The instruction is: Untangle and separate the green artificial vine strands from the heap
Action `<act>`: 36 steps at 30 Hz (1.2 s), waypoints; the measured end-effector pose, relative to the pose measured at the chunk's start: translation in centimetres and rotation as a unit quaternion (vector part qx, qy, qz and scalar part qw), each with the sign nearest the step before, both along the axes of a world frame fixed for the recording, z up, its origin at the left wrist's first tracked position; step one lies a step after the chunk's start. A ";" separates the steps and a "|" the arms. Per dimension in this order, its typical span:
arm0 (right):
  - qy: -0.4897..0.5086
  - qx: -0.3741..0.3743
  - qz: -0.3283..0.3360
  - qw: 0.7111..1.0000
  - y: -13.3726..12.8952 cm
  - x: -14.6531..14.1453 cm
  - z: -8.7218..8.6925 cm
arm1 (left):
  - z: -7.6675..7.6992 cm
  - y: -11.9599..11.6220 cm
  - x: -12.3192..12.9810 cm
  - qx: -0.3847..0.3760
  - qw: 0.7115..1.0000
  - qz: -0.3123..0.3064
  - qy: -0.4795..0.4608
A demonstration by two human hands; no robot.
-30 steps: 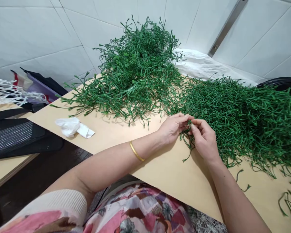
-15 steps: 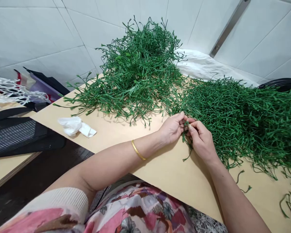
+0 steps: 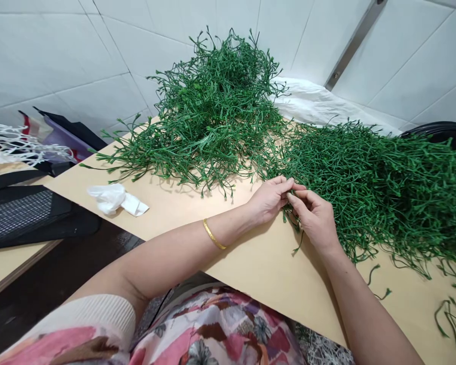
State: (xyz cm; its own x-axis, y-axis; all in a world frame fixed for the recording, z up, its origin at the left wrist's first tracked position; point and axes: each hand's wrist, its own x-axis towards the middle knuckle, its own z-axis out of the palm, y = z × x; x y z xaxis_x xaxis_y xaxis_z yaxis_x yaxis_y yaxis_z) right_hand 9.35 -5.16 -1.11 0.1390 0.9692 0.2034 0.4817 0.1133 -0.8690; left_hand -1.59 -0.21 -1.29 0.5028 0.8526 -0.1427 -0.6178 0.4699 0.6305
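Here, on a pale wooden table (image 3: 228, 258), a big heap of green plastic sprigs (image 3: 387, 192) spreads out; at its near edge, the left hand (image 3: 268, 200) and right hand (image 3: 313, 218) closely pinch one thin stem (image 3: 293, 219) between their fingertips.

A bare pale-wood table (image 3: 273, 289) runs along a white tiled wall (image 3: 61, 56), a steel strip (image 3: 355, 45) set across the tiles; a crumpled white plastic bag (image 3: 112, 198) lies on the tabletop; a white sheet (image 3: 319, 101) is bunched against the wall at the far edge; a black mesh bag (image 3: 19, 215) rests on a lower table (image 3: 7, 268) at left, beside white netting (image 3: 11, 144) and a purple bag (image 3: 63, 136); a curved black rim (image 3: 439, 133) shows at far right.
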 end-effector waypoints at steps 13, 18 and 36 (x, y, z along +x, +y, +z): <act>-0.010 0.006 0.017 1.000 -0.5 0.0 0.4 | 0.8 0.3 -0.6 -0.054 0.997 -0.025 0.045; 0.022 0.005 0.008 1.000 -0.3 0.0 0.5 | 0.7 0.2 -0.7 0.001 0.997 -0.037 0.073; 0.023 -0.005 0.030 0.999 -0.4 0.4 0.8 | 1.0 0.1 -0.7 0.056 0.986 0.011 0.156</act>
